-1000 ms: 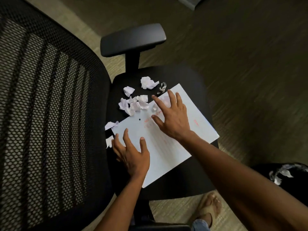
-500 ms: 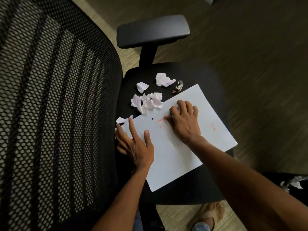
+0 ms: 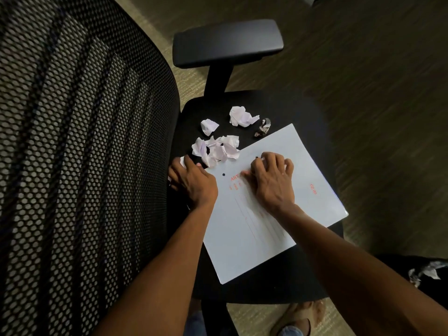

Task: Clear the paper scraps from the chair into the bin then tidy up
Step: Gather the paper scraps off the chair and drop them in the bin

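My left hand (image 3: 192,181) curled over a white crumpled paper scrap (image 3: 183,162) at the near-left corner of the flat white printed sheet (image 3: 274,202). My right hand (image 3: 272,181) clenched on the sheet's middle, contents unclear. Loose white crumpled scraps (image 3: 217,149) lay just beyond the sheet on the black chair seat (image 3: 286,107), bare past them.

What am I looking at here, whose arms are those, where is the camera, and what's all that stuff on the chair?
The camera sits on a person's head, looking down at their own two bare hands; no machine is involved. Below is a black office chair seat with a mesh backrest. On the seat lie crumpled paper scraps, a small dark wrapper and a white sheet with red print. The left hand holds a scrap at the sheet's corner. The right hand, fingers curled, rests on the sheet.
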